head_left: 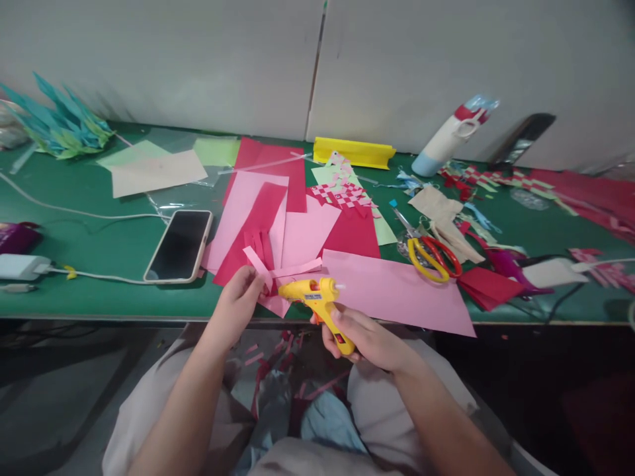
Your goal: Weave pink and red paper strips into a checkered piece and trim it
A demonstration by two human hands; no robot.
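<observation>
My two hands point(297, 317) work by the surface's point(114, 301) near edge, left pinching pink strips point(270, 270), right gripping one yellow glue gun point(317, 301).

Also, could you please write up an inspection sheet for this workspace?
Surface: green table, its middle largely covered by pink and red paper.
Job's things: yellow glue gun, pink strips, scissors.
Clutter: phone, bottle, paper scraps around the scissors.
Hands: left hand pinches the pink strips; right hand holds the glue gun, nozzle near the left fingers.
Cables: white cables at left and right; none seen on the glue gun.
Surroundings: grey wall behind, paper strips below the table edge; other people, nothing seen.
</observation>
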